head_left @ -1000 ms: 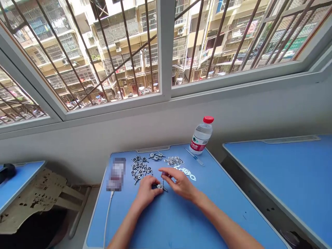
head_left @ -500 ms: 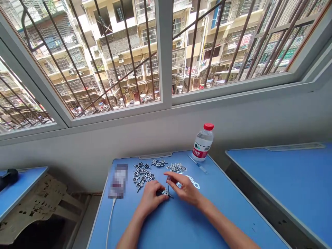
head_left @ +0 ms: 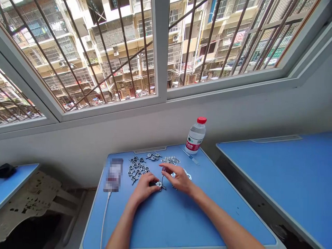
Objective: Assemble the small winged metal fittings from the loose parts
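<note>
My left hand [head_left: 142, 189] is closed on a small round metal part with thin stems [head_left: 159, 184], pressing it to the blue desk. With its fingertips, my right hand [head_left: 179, 178] pinches the short dark reddish handle of a small screwdriver [head_left: 164, 169]. The screwdriver stands upright, its thin shaft pointing down at the metal part's right side; exact contact is too small to make out. Similar metal parts with dark centres [head_left: 137, 168] lie spread beyond my left hand. Flat silvery pieces [head_left: 171, 159] lie behind my right hand, which partly covers some pale ring-shaped plates [head_left: 188, 175].
A water bottle with a red cap [head_left: 196, 136] stands at the desk's back right, beside a thin pen-like tool [head_left: 191, 158]. More metal parts [head_left: 153, 156] lie at the back. A blurred phone-like object [head_left: 113, 175] with a white cable [head_left: 104, 214] lies left. Another blue desk [head_left: 280, 173] is right.
The whole view has shifted slightly, so the desk and hands appear a little higher and further left. Both hands keep the same grips over the metal part.
</note>
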### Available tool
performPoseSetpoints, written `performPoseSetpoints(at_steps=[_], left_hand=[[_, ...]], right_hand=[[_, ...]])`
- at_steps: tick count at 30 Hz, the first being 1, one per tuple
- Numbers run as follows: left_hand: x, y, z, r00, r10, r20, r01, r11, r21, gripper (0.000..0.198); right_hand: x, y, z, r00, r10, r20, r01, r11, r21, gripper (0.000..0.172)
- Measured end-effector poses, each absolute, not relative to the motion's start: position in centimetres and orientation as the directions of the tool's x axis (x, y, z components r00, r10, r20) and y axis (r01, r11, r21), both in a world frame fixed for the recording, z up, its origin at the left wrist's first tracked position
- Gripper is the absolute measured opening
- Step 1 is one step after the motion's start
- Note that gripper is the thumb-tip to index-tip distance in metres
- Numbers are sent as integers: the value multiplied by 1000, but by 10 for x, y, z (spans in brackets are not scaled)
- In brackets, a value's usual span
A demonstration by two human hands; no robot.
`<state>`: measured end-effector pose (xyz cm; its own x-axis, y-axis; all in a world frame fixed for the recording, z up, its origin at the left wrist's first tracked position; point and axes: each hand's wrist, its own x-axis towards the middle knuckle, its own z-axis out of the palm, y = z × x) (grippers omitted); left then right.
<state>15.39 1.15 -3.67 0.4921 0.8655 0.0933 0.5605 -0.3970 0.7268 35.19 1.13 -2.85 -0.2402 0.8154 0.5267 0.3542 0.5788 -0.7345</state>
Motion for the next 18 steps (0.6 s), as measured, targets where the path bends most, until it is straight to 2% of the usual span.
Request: performPoseSetpoints(at_steps=[18], left_hand=[[151,14,-43,524,844,119,518,-426,742,10]], right_hand=[[354,6,-19,-325,830,454,270,541,-796,22]])
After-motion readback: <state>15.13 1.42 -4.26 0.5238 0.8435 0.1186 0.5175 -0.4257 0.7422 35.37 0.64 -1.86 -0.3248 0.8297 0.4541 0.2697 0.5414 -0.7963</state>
